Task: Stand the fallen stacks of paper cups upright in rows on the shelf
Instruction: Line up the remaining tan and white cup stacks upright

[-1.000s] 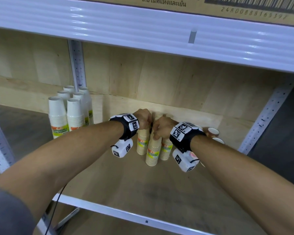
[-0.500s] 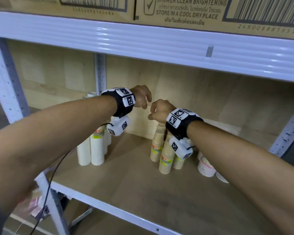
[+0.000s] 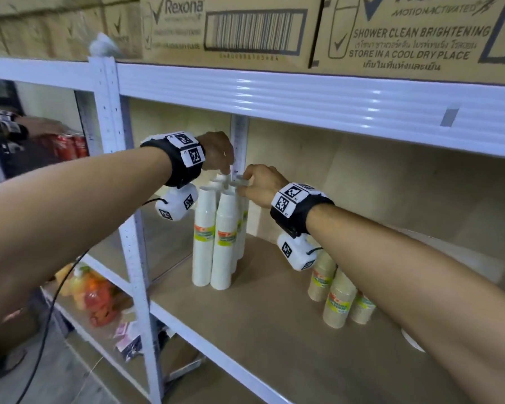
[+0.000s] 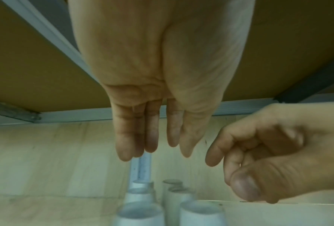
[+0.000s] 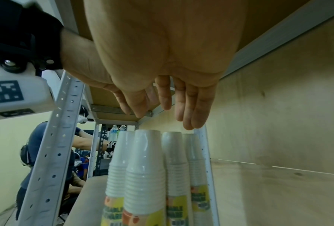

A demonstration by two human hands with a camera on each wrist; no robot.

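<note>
A: What is seen nearest on the shelf (image 3: 245, 325)?

B: A cluster of brown cup stacks (image 3: 337, 298) is set upright toward the front right, partly hidden by the right forearm. A white rim (image 3: 411, 341) is glimpsed just beyond that arm; what it belongs to cannot be told.

A: And further in?

B: The white cup stacks (image 3: 215, 237) are found standing in a tight group at the left end, close to the rear upright post (image 3: 239, 141). Their tops lean slightly toward one another.

A: How are the hands placed?

B: Both are held just over the tops of the white stacks. The left hand (image 3: 217, 154) is shown with fingers (image 4: 135, 137) extended downward and nothing gripped. The right hand (image 3: 260, 183) is likewise seen with relaxed, nearly straight fingers (image 5: 189, 107) above the cups, empty. Whether the tops are actually touched cannot be told.

A: What is judged to be the step in hand?

B: The white group is probably being squared into rows. It is best done with light fingertip pressure at the tops only, applied from both sides at once, so that no stack is tipped. The bases should be slid, not lifted, and the leaning tops eased apart until each stack is plumb.

A: Behind all that?

B: The plywood back panel (image 3: 362, 182) is seen, with cartons (image 3: 391, 30) stored on the tier above.
</note>
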